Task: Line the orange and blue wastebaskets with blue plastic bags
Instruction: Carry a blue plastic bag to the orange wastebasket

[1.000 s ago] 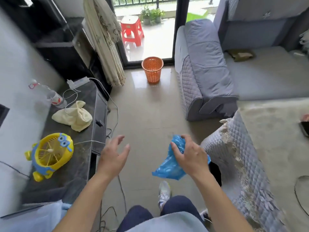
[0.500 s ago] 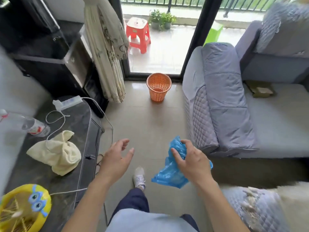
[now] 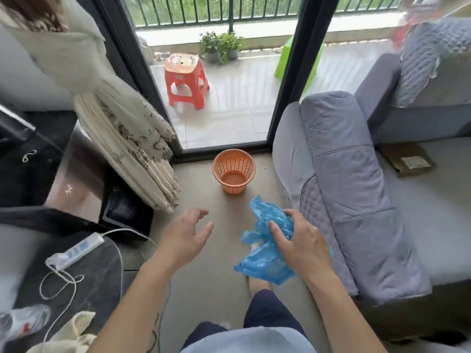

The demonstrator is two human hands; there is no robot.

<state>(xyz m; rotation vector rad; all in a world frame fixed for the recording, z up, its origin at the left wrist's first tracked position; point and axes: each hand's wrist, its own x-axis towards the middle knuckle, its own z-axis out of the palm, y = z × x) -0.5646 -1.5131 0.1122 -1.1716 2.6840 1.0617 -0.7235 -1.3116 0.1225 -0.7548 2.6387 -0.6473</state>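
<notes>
The grey sofa [image 3: 356,189] fills the right side. The orange wastebasket [image 3: 233,171] stands unlined on the floor by the glass door's lower edge. The right hand [image 3: 303,247] grips a crumpled blue plastic bag [image 3: 265,250]. The left hand [image 3: 184,238] hangs spread and loose, touching nothing.

Pale tiled floor [image 3: 204,289] runs to a black-framed sliding glass door [image 3: 288,98]; daylight comes in off a balcony [image 3: 242,98] with a dark railing [image 3: 193,8], a red plastic stool [image 3: 187,80], potted plants [image 3: 221,47] and a green plastic object [image 3: 285,59] partly behind the frame. Right: grey sofa [image 3: 356,187] with quilted covers, flat brown packet [image 3: 405,161] on its seat. Left: cream patterned curtain [image 3: 122,138] bunched against a glossy black cabinet [image 3: 30,174], nearer a dark stone-look tabletop [image 3: 102,281] carrying a white power strip [image 3: 75,250] with looped cable, a cream cloth [image 3: 74,329] and a blurred plastic bottle [image 3: 23,322]
</notes>
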